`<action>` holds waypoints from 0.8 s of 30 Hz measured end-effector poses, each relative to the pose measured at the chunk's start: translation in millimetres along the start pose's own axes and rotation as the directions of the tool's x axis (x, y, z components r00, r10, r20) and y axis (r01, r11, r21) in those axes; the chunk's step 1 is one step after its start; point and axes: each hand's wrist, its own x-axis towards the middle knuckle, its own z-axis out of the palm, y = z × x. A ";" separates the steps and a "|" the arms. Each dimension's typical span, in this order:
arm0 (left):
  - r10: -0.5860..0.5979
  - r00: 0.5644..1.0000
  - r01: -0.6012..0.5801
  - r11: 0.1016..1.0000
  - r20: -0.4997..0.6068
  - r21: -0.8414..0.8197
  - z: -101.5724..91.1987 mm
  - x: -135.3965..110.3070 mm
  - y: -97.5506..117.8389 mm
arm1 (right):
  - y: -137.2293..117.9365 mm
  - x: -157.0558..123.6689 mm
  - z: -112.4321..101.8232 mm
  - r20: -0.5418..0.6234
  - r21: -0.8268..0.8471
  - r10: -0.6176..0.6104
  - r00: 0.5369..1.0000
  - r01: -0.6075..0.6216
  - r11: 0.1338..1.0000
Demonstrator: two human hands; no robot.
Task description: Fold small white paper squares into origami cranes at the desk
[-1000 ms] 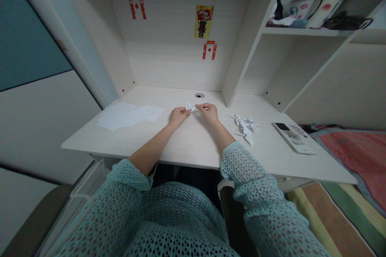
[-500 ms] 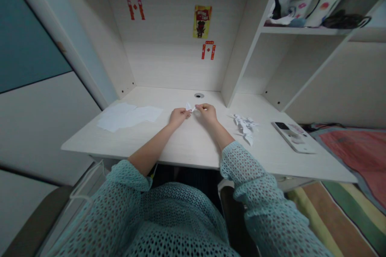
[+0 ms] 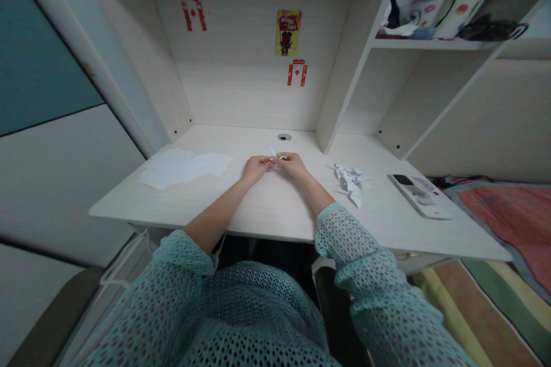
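Observation:
Both hands meet over the middle of the pale wooden desk (image 3: 275, 212). My left hand (image 3: 255, 168) and my right hand (image 3: 294, 164) pinch a small folded piece of white paper (image 3: 274, 155) between their fingertips, and only its upper tip shows above the fingers. The fingers of both hands are closed on it. Teal knit sleeves cover my upper arms.
Flat white paper sheets (image 3: 183, 165) lie at the desk's left. A heap of folded white paper shapes (image 3: 350, 181) sits to the right, then a phone (image 3: 419, 196). A cable hole (image 3: 284, 137) is behind the hands. Shelves (image 3: 434, 44) rise at right with cups and clutter.
My hands have drawn closer together, and the right hand has slid left until the fingertips touch. Less of the folded paper shows than before.

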 end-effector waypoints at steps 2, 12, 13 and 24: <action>0.003 1.000 -0.002 1.000 -0.010 0.010 -0.5 -2.2 2.9 | -0.8 -1.1 0.6 0.004 -0.009 0.003 1.000 -0.003 1.000; 0.056 0.979 -0.059 0.998 -0.198 -0.009 -11.5 -8.2 19.8 | -3.8 2.0 -5.4 -0.138 0.010 0.012 0.990 -0.010 1.000; 0.073 0.971 -0.087 0.995 -0.227 -0.050 -12.2 -6.9 20.6 | -3.2 1.9 -5.4 -0.124 0.013 0.017 0.992 -0.015 1.000; 0.077 0.960 -0.111 0.988 -0.269 -0.112 -11.5 -9.3 36.9 | -4.6 -3.7 2.8 0.041 0.102 0.039 0.998 -0.042 0.994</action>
